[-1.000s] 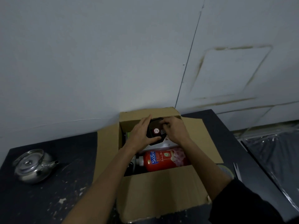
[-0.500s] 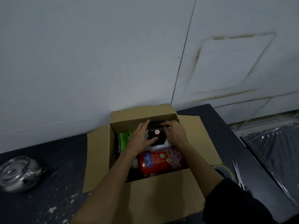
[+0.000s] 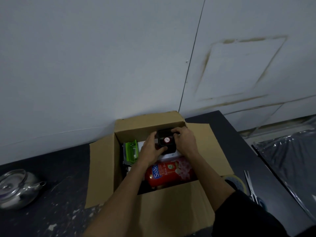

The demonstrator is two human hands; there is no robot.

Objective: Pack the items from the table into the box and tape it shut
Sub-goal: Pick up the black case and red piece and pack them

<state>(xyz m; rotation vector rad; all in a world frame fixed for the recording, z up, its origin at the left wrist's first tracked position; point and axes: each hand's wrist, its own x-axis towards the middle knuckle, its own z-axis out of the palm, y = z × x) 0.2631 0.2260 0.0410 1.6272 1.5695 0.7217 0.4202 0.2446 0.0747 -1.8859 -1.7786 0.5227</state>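
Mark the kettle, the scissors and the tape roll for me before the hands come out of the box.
kettle (image 3: 16, 189), head view, on its shiny lid.
scissors (image 3: 248, 181), head view, on the blades.
tape roll (image 3: 239, 183), head view, on the visible rim, right of the box; partly hidden by the right forearm.

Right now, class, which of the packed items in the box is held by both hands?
The small black container with a red-and-white round label, at the box's far end. The left hand and right hand clasp it; the red bottle and green item lie untouched.
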